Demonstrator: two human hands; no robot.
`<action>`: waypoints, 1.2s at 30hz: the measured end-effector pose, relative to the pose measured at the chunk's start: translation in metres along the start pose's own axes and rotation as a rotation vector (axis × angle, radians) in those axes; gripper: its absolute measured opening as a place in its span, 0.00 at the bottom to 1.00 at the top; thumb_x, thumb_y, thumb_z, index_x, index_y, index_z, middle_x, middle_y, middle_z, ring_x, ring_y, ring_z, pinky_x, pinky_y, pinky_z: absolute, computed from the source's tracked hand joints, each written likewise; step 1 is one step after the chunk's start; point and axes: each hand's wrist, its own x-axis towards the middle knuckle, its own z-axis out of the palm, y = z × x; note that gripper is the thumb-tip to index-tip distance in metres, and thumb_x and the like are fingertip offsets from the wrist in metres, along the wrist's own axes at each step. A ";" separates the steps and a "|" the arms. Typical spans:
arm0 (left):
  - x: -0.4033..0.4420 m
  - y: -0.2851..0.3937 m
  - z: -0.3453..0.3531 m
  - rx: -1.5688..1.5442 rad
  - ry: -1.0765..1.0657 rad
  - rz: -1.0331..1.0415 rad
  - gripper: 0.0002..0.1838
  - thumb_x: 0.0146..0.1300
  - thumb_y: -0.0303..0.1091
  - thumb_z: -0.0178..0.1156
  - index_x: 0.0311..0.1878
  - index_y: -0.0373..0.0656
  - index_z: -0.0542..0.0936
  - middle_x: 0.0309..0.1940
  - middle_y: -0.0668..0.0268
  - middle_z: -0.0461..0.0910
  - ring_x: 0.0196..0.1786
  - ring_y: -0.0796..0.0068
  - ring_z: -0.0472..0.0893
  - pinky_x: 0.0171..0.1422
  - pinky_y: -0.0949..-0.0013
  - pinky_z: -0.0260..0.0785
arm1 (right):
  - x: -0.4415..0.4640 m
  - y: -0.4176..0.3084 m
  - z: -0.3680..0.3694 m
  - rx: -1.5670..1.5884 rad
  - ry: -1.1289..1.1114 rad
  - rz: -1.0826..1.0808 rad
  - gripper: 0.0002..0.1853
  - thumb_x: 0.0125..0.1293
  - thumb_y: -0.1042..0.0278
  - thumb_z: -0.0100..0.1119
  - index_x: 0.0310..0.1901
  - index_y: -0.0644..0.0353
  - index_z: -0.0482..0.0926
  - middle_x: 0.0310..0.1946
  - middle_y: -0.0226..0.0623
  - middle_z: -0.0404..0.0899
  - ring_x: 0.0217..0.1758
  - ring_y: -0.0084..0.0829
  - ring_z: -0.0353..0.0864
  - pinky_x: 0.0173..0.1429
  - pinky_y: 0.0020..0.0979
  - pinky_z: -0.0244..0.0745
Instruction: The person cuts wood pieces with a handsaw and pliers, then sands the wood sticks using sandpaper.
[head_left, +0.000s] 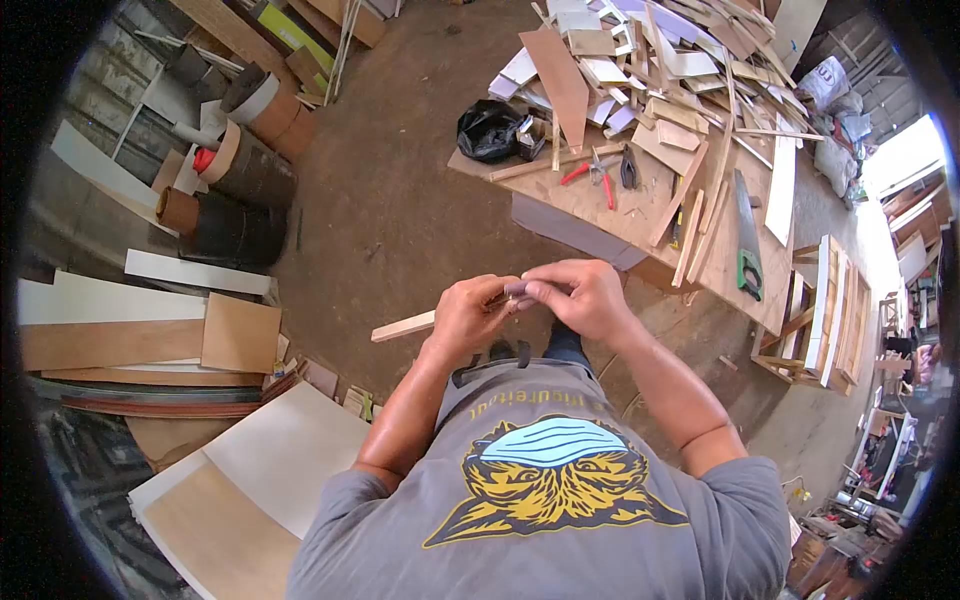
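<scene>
In front of my waist, my left hand [474, 312] is closed around a pale wooden stick [402, 327], whose long end sticks out to the left. My right hand [585, 298] is brought up against the left, thumb and fingers pinched on a small dark greyish strip [515, 289]. The strip sits at the stick's near end, between both hands' fingertips. Whether it is sandpaper or another material I cannot tell. Fingers hide most of the stick's right end.
A workbench [620, 215] ahead to the right bears a heap of wood offcuts [680, 90], red-handled pliers [600, 178], a green-handled handsaw [747, 240] and a black plastic bag [488, 130]. Boards [110, 340] and dark rolls [235, 230] stand at left. A wooden frame [822, 315] stands right.
</scene>
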 end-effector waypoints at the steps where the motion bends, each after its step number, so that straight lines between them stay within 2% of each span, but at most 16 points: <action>1: -0.002 -0.005 -0.001 0.038 -0.020 -0.009 0.15 0.63 0.37 0.76 0.51 0.45 0.89 0.32 0.58 0.84 0.31 0.58 0.82 0.36 0.61 0.73 | 0.002 0.007 0.003 0.113 0.023 0.018 0.10 0.69 0.58 0.72 0.47 0.51 0.92 0.38 0.39 0.91 0.40 0.39 0.92 0.44 0.34 0.83; 2: -0.003 -0.008 -0.002 0.075 -0.040 -0.017 0.15 0.63 0.37 0.76 0.51 0.45 0.89 0.32 0.58 0.84 0.31 0.58 0.83 0.36 0.61 0.73 | 0.005 0.011 0.004 0.225 0.047 0.036 0.10 0.69 0.58 0.72 0.47 0.50 0.92 0.38 0.39 0.91 0.40 0.39 0.91 0.44 0.34 0.83; 6: -0.004 -0.013 -0.002 -0.089 0.013 0.046 0.16 0.62 0.38 0.77 0.50 0.42 0.89 0.31 0.58 0.83 0.30 0.61 0.82 0.36 0.63 0.72 | 0.006 0.002 0.004 -0.028 -0.034 0.046 0.10 0.70 0.60 0.70 0.47 0.53 0.92 0.38 0.39 0.91 0.38 0.40 0.91 0.44 0.34 0.83; 9: -0.003 -0.009 -0.004 -0.097 0.029 0.052 0.16 0.62 0.38 0.76 0.51 0.42 0.88 0.30 0.59 0.83 0.31 0.61 0.82 0.36 0.63 0.73 | 0.014 0.022 -0.002 -0.175 0.049 0.070 0.09 0.73 0.69 0.68 0.48 0.64 0.91 0.40 0.40 0.93 0.43 0.25 0.91 0.49 0.29 0.85; 11: 0.000 -0.006 -0.003 -0.061 0.028 0.052 0.16 0.62 0.37 0.75 0.52 0.45 0.89 0.31 0.60 0.83 0.32 0.58 0.84 0.38 0.61 0.75 | 0.007 0.030 0.005 0.256 0.021 0.134 0.10 0.76 0.72 0.65 0.52 0.69 0.88 0.45 0.41 0.93 0.47 0.26 0.91 0.54 0.29 0.85; 12: 0.000 -0.007 -0.002 -0.116 -0.022 -0.048 0.15 0.62 0.35 0.75 0.52 0.44 0.89 0.32 0.60 0.84 0.32 0.60 0.84 0.38 0.63 0.75 | 0.001 0.027 0.012 0.312 0.034 0.074 0.11 0.73 0.67 0.68 0.51 0.62 0.90 0.40 0.39 0.92 0.41 0.28 0.91 0.48 0.29 0.84; 13: 0.001 -0.007 -0.001 -0.100 -0.018 -0.022 0.15 0.62 0.36 0.75 0.50 0.42 0.88 0.31 0.61 0.83 0.32 0.65 0.82 0.38 0.65 0.73 | -0.002 0.025 0.014 0.368 0.052 0.011 0.11 0.71 0.63 0.70 0.51 0.56 0.91 0.34 0.37 0.91 0.35 0.31 0.90 0.42 0.29 0.82; 15: 0.008 -0.001 0.004 -0.072 -0.020 0.044 0.14 0.63 0.36 0.74 0.47 0.38 0.87 0.30 0.63 0.80 0.32 0.76 0.79 0.37 0.69 0.70 | -0.003 0.032 0.001 0.147 0.084 0.054 0.11 0.72 0.63 0.69 0.51 0.55 0.90 0.36 0.42 0.91 0.37 0.32 0.91 0.43 0.31 0.82; 17: 0.013 0.004 0.015 -0.352 -0.015 0.010 0.15 0.64 0.36 0.73 0.48 0.37 0.86 0.32 0.70 0.81 0.35 0.81 0.77 0.40 0.71 0.70 | -0.007 0.042 -0.012 -0.119 0.251 0.136 0.10 0.73 0.63 0.69 0.51 0.54 0.89 0.36 0.45 0.90 0.37 0.33 0.91 0.42 0.32 0.82; 19: 0.022 0.020 0.024 -0.509 -0.039 -0.166 0.16 0.65 0.36 0.72 0.51 0.37 0.85 0.35 0.72 0.81 0.37 0.82 0.76 0.42 0.71 0.71 | -0.016 0.067 -0.015 0.212 0.284 0.164 0.10 0.77 0.67 0.63 0.54 0.58 0.82 0.36 0.35 0.85 0.38 0.26 0.84 0.44 0.30 0.78; 20: 0.032 0.025 0.030 -0.406 -0.045 -0.123 0.18 0.64 0.36 0.73 0.53 0.37 0.83 0.38 0.74 0.81 0.39 0.82 0.77 0.43 0.72 0.72 | -0.021 0.064 -0.017 0.290 0.283 0.176 0.09 0.78 0.69 0.61 0.55 0.59 0.78 0.37 0.31 0.82 0.39 0.22 0.81 0.45 0.27 0.76; 22: 0.048 0.037 0.051 -0.547 -0.043 -0.152 0.14 0.68 0.34 0.73 0.50 0.38 0.83 0.34 0.73 0.80 0.36 0.85 0.77 0.39 0.75 0.72 | -0.028 0.048 -0.025 0.372 0.241 0.189 0.07 0.81 0.73 0.57 0.55 0.59 0.72 0.38 0.24 0.72 0.38 0.16 0.70 0.43 0.23 0.69; 26: 0.088 0.069 0.110 -0.742 0.079 -0.106 0.08 0.74 0.32 0.69 0.48 0.39 0.83 0.32 0.76 0.80 0.32 0.89 0.73 0.34 0.77 0.68 | -0.034 0.091 -0.028 0.480 0.306 0.101 0.09 0.81 0.71 0.57 0.57 0.60 0.72 0.42 0.27 0.78 0.45 0.19 0.78 0.52 0.26 0.76; 30: 0.133 0.084 0.161 -0.719 0.064 -0.177 0.06 0.77 0.31 0.66 0.46 0.38 0.84 0.32 0.76 0.80 0.33 0.89 0.73 0.34 0.77 0.67 | -0.037 0.121 -0.092 0.411 0.353 0.127 0.11 0.81 0.69 0.59 0.59 0.62 0.74 0.44 0.30 0.82 0.47 0.20 0.80 0.54 0.27 0.78; 33: 0.183 0.096 0.227 -0.613 0.022 -0.122 0.06 0.76 0.31 0.66 0.44 0.38 0.84 0.32 0.75 0.81 0.33 0.88 0.73 0.34 0.75 0.67 | -0.048 0.180 -0.154 0.362 0.428 0.276 0.14 0.78 0.63 0.63 0.58 0.61 0.78 0.46 0.38 0.85 0.48 0.28 0.85 0.54 0.32 0.80; 36: 0.236 0.097 0.301 -0.241 -0.219 -0.134 0.14 0.72 0.40 0.70 0.43 0.36 0.84 0.25 0.62 0.81 0.31 0.77 0.77 0.36 0.65 0.71 | -0.066 0.251 -0.226 0.197 0.530 0.433 0.18 0.75 0.56 0.65 0.56 0.60 0.81 0.47 0.47 0.87 0.52 0.40 0.88 0.57 0.39 0.80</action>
